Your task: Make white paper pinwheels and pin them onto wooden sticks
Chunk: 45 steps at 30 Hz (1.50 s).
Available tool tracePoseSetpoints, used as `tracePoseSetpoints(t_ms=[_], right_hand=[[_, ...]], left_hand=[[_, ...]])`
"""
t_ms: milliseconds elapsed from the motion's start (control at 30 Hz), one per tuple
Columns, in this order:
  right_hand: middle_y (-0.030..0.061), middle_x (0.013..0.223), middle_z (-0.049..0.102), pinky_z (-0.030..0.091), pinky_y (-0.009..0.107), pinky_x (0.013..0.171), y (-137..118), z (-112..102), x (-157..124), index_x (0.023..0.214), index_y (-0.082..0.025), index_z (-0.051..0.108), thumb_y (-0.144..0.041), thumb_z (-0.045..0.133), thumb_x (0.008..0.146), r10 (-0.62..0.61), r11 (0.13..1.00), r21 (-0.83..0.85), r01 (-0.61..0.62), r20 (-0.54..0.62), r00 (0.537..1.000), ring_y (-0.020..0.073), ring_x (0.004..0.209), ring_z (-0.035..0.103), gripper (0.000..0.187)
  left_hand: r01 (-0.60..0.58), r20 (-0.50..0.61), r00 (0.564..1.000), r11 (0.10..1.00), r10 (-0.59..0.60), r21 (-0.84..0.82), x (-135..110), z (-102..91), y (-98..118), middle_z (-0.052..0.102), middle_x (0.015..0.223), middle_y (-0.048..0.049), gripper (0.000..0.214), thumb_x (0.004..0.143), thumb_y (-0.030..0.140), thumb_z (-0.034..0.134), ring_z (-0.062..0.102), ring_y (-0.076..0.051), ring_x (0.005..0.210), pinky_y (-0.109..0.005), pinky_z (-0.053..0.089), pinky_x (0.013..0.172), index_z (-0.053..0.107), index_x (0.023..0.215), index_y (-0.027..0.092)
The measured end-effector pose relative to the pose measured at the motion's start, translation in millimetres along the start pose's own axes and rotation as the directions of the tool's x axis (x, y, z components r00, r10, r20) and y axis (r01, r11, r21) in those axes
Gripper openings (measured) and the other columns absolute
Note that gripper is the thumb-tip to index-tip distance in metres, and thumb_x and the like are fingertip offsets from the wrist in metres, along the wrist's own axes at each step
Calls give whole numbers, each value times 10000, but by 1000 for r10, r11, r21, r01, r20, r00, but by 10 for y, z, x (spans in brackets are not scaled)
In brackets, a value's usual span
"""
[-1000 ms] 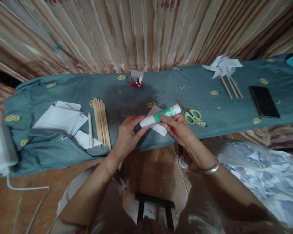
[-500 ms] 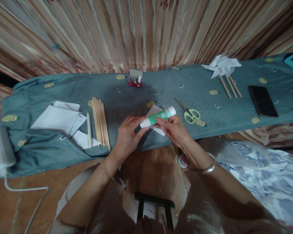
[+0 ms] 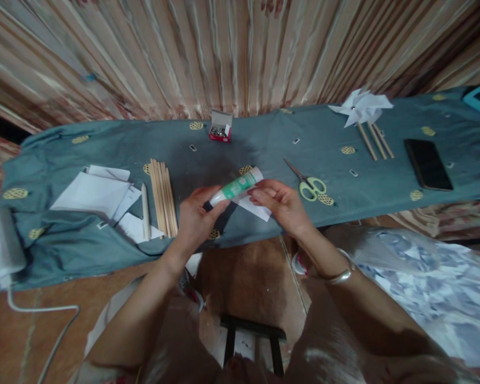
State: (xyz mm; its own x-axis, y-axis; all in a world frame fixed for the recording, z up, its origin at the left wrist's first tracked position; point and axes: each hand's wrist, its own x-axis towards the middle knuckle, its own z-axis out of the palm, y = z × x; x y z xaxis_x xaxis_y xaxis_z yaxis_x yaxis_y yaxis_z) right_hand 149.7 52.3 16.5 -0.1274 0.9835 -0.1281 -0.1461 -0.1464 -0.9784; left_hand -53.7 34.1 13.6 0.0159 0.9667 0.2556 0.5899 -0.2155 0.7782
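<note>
My left hand (image 3: 200,213) is closed round one end of a glue stick (image 3: 237,186), white with a green label, held slanting above the table edge. Just right of it, my right hand (image 3: 282,205) has its fingers curled and the thumb pressed near them. Its fingertips are close to the tube, and whether anything small sits between them is hidden. Under both hands lies a piece of white paper (image 3: 258,209), partly covered. Scissors (image 3: 310,184) with pale green handles rest to the right of my right hand.
Wooden sticks (image 3: 163,197), a white pen-like tool (image 3: 145,212) and white paper sheets (image 3: 92,194) lie left. A small open box (image 3: 220,128) of metal pins stands behind. Paper pinwheels (image 3: 362,109) on sticks and a black phone (image 3: 428,164) are right.
The glue stick has moved left with my left hand. My right hand, which gripped the tube's middle before, has come off it and its fingers are curled beside it.
</note>
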Motion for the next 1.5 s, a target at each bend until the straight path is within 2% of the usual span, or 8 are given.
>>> tracePoseSetpoints(t_ms=[100,200,300,400,600,800,1233,1500], right_hand=[[19,837,749,543,342,780,-16,-234,-19,947,-217,706,-413,666,834,-200,910,-376,173,-34,979,164,766,678,230],[79,1034,751,510,436,924,-46,-423,-76,1017,-213,712,-304,537,917,-352,620,-715,324,115,929,231,978,672,221],[142,1206,700,464,493,1024,-33,-505,-143,1110,-172,695,-233,456,944,-374,406,-800,443,297,879,273,1137,622,298],[166,1288,654,460,528,1039,22,-526,-186,1152,-163,680,-209,431,943,-361,330,-816,475,357,862,294,1202,585,328],[160,1312,634,475,527,1033,84,-561,-196,1172,-173,663,-211,420,945,-359,297,-819,491,381,852,294,1219,567,334],[192,1310,626,471,500,1049,92,-575,-205,1176,-114,658,-157,426,930,-375,267,-819,508,398,837,294,1226,557,341],[152,1326,622,478,499,1045,105,-605,-200,1158,-152,663,-68,436,845,-370,318,-806,498,378,848,275,1236,562,395],[84,1294,648,459,455,1049,-26,-563,-287,1024,-243,692,-52,509,722,-264,609,-685,401,302,916,230,1218,595,402]], left_hand=[[43,-49,998,996,-39,79,69,-94,-144,731,945,-68,325,835,433,643,667,-222,858,-348,527,782,726,1014,175],[5,-53,999,977,7,215,133,-176,-286,722,942,-73,311,838,439,624,657,-234,859,-371,527,798,719,1000,192],[-91,-34,993,933,110,349,161,-221,-327,711,988,-81,294,857,425,607,644,-266,942,-419,512,876,698,1045,218],[-205,-42,969,883,245,422,130,-184,-217,658,1192,-116,443,853,431,637,583,-306,1118,-479,460,986,608,1237,212],[-526,273,847,797,457,297,-17,179,108,673,1185,-104,299,889,290,632,564,-277,1123,-445,479,958,645,1173,197],[-619,323,781,732,535,284,8,410,138,722,1058,-94,167,896,238,629,604,-254,1015,-398,508,861,707,1022,163],[-665,269,747,669,609,332,-6,464,130,737,946,-76,148,941,174,553,655,-212,908,-341,545,794,691,965,129],[-553,190,826,829,531,86,-89,446,240,732,934,-86,122,931,162,557,663,-183,879,-322,560,812,671,957,129]])
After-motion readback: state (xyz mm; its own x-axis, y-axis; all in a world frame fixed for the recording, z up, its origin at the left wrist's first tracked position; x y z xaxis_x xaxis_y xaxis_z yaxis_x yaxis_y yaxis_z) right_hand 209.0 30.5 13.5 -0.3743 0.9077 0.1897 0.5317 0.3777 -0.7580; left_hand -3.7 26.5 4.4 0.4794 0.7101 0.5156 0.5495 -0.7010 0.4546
